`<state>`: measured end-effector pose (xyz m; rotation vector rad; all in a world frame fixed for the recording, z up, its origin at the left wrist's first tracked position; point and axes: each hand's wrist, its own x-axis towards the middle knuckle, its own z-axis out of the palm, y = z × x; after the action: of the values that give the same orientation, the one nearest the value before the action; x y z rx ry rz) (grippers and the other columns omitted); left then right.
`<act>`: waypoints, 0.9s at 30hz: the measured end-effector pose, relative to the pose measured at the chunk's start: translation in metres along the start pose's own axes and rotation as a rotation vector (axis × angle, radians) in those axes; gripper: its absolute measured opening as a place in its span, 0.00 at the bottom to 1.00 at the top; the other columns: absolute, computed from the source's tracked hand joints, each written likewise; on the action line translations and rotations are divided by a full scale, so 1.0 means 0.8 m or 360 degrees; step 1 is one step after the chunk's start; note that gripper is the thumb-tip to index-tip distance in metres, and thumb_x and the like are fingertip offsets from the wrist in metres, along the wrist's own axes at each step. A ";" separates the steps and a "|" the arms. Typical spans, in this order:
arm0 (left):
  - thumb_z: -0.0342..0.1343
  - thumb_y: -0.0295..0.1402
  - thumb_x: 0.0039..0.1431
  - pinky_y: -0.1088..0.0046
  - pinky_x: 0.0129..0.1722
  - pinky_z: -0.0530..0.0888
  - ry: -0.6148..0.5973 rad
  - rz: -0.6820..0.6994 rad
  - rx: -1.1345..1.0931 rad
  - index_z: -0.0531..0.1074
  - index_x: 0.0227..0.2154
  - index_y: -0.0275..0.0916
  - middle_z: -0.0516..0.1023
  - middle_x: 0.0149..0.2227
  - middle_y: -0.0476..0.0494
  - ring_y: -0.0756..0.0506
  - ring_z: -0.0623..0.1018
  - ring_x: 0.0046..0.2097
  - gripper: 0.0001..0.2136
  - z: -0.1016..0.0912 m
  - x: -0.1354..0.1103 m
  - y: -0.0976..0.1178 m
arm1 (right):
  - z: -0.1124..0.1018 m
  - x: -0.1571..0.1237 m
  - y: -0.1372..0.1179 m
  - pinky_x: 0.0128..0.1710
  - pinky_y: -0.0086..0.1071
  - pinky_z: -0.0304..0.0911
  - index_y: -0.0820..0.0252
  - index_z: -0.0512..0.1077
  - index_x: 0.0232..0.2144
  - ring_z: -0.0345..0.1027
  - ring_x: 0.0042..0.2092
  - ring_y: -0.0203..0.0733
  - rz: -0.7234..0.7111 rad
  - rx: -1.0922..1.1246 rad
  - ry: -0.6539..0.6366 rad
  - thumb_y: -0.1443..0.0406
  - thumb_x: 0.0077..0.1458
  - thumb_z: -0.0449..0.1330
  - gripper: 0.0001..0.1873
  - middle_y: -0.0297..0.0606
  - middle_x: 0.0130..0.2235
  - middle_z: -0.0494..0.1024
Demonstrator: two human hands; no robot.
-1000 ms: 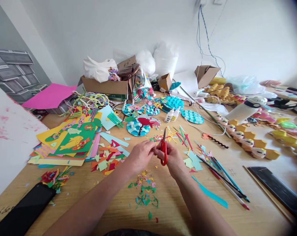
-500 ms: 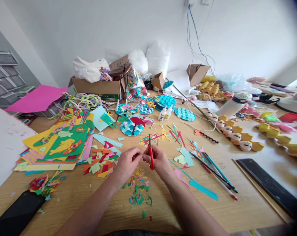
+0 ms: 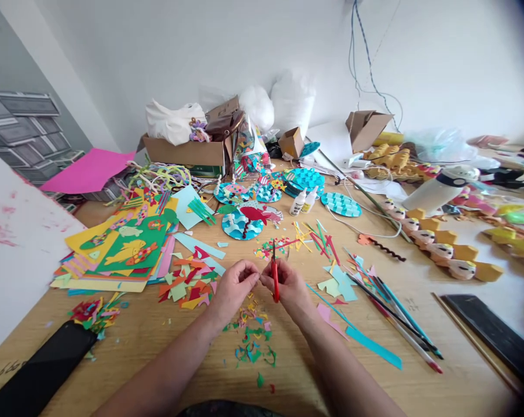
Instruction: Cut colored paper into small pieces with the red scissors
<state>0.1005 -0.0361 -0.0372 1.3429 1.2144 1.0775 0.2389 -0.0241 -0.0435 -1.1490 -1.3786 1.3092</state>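
Observation:
Red-handled scissors (image 3: 275, 281) stand with blades pointing away, held in my right hand (image 3: 288, 288). My left hand (image 3: 237, 286) is closed in a pinch, thumb against fingers, its tips almost meeting those of my right hand. Whatever sits between the pinched fingertips is too small to make out. Under and in front of my hands lie tiny paper scraps (image 3: 255, 335), green, blue and yellow. Just beyond the scissors is a patch of small colourful cut pieces (image 3: 268, 249). To the left of my left hand spreads a heap of orange, red and pale green paper offcuts (image 3: 186, 281).
Stacked coloured paper with fish cut-outs (image 3: 127, 255) lies left, a black phone (image 3: 40, 368) nearer me. Glue bottles (image 3: 299, 202) and blue wavy discs (image 3: 340, 204) stand farther back. Brushes and pencils (image 3: 400, 315), egg-carton figures (image 3: 442, 252) and a white bottle (image 3: 439, 188) are on the right.
The view has swung slightly left, so everything sits farther right in the picture. My hands keep nearly the same pose, with the scissors still in my right hand.

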 end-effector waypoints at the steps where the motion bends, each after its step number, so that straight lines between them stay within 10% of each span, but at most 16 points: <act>1: 0.51 0.32 0.49 0.77 0.25 0.64 0.0008 -0.0007 -0.0024 0.65 0.24 0.38 0.65 0.22 0.53 0.51 0.66 0.25 0.03 0.001 0.000 0.000 | 0.000 0.000 -0.001 0.22 0.26 0.50 0.58 0.61 0.22 0.53 0.23 0.32 0.0010 -0.0002 -0.0004 0.59 0.39 0.64 0.15 0.27 0.20 0.62; 19: 0.53 0.31 0.48 0.75 0.30 0.69 0.0138 -0.0035 -0.0259 0.65 0.30 0.39 0.70 0.28 0.52 0.51 0.71 0.29 0.06 0.002 -0.008 0.014 | 0.000 -0.003 -0.014 0.25 0.26 0.54 0.58 0.62 0.25 0.57 0.25 0.32 -0.0050 0.0134 -0.0054 0.64 0.39 0.62 0.12 0.28 0.24 0.64; 27: 0.54 0.34 0.50 0.75 0.28 0.66 -0.0009 0.0001 -0.0042 0.67 0.25 0.38 0.67 0.23 0.52 0.50 0.68 0.27 0.05 -0.004 -0.006 0.010 | -0.001 -0.005 -0.008 0.27 0.27 0.55 0.58 0.60 0.24 0.57 0.26 0.33 -0.0249 -0.0368 0.0010 0.66 0.44 0.57 0.06 0.29 0.24 0.64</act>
<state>0.0977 -0.0409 -0.0286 1.3253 1.1923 1.0859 0.2402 -0.0279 -0.0368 -1.1689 -1.6129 1.0555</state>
